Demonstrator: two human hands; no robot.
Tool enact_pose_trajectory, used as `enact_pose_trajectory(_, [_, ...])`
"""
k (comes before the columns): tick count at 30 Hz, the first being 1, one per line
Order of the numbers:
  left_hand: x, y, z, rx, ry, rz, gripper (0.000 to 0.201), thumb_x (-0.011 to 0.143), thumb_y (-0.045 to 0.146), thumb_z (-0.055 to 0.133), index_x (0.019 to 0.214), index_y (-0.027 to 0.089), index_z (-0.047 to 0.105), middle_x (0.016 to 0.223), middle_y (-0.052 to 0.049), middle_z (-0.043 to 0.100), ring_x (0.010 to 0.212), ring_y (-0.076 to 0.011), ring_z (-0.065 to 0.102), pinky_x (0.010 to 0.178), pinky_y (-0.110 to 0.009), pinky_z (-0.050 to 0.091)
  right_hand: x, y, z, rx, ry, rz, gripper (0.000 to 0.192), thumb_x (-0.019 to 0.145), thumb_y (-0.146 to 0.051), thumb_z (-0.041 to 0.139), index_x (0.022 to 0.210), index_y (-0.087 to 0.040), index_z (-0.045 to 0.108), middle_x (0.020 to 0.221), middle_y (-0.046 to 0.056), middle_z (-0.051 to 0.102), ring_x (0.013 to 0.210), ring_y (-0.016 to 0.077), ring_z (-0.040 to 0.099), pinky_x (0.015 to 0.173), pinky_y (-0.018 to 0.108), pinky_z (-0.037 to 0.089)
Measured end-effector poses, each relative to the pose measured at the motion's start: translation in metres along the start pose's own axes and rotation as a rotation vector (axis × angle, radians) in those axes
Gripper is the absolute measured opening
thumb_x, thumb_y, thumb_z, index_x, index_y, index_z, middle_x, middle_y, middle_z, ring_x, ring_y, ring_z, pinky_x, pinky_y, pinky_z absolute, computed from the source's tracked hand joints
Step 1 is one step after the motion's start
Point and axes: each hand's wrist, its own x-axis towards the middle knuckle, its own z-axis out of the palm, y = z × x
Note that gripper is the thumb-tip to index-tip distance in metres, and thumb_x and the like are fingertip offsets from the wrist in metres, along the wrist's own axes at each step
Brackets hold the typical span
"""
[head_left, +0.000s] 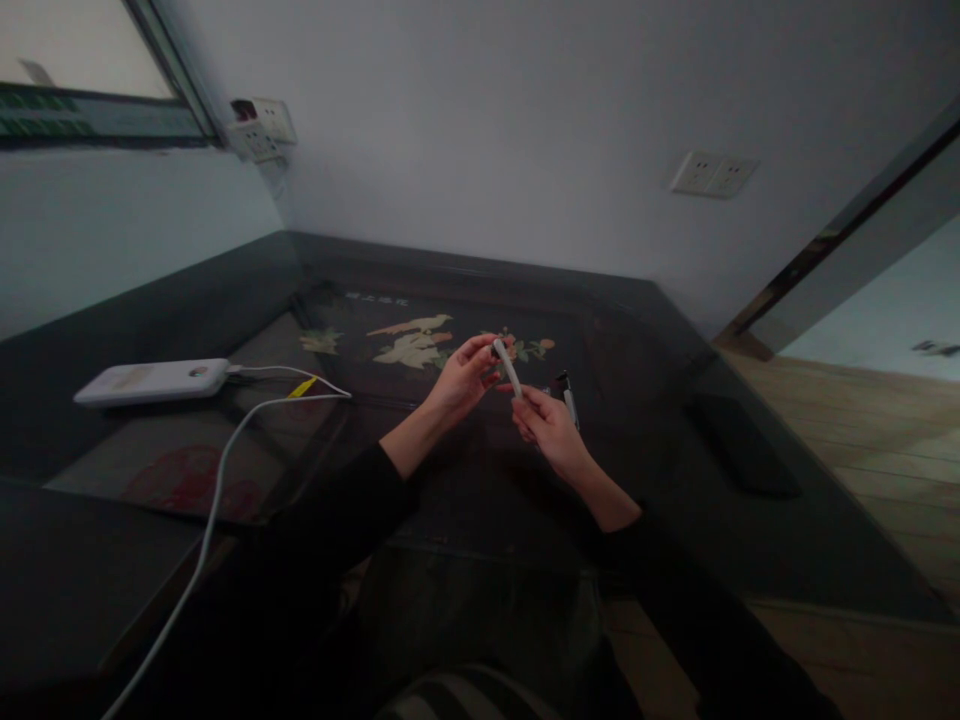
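**Both hands on a white stick above the dark table**

The left hand and the right hand meet over the middle of the dark glass-topped table. Between them is a slim white stick, tilted, its upper end toward 11 o'clock. The left hand's fingers pinch that upper end, and the right hand's fingers are closed around the lower end. Whether it is a pen or a marker cannot be told in the dim light.

Just beside the right hand, at its 2 o'clock, a second pen-like thing with a dark top lies on the table. Far off at 9 o'clock a white power bank rests on the table, with a white cable running from it toward the near edge. At 3 o'clock of the hands, well apart, lies a dark flat object.
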Motion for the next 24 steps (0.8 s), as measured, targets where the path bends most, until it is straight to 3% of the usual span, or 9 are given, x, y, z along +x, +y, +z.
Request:
enact_pose_trajectory(13, [-0.0017,0.0022,0.0014,-0.004,0.023,-0.022,0.034,0.064,0.027,0.085,0.092,0.019,0.067,0.09,0.0,0.069,0.074,-0.008,0.064,0.066,-0.019,0.051,0.0024,0.003,-0.0073,-0.125,0.121,-0.038,0.042,0.087,-0.043,0.057,0.116,-0.014,0.063,0.056,-0.007,0.039,0.048,0.008,0.034,0.044,0.023,0.022])
enact_pose_trajectory(24, [-0.0019,0.0051,0.0051,0.005,0.008,-0.007,0.039,0.06,0.032,0.087,0.09,0.02,0.067,0.104,-0.003,0.07,0.078,-0.0099,0.063,0.063,-0.02,0.048,-0.0026,-0.0057,0.0015,0.041,-0.087,0.024,0.044,0.085,-0.048,0.06,0.115,-0.015,0.062,0.054,-0.008,0.037,0.044,0.0062,0.028,0.042,0.023,0.021])
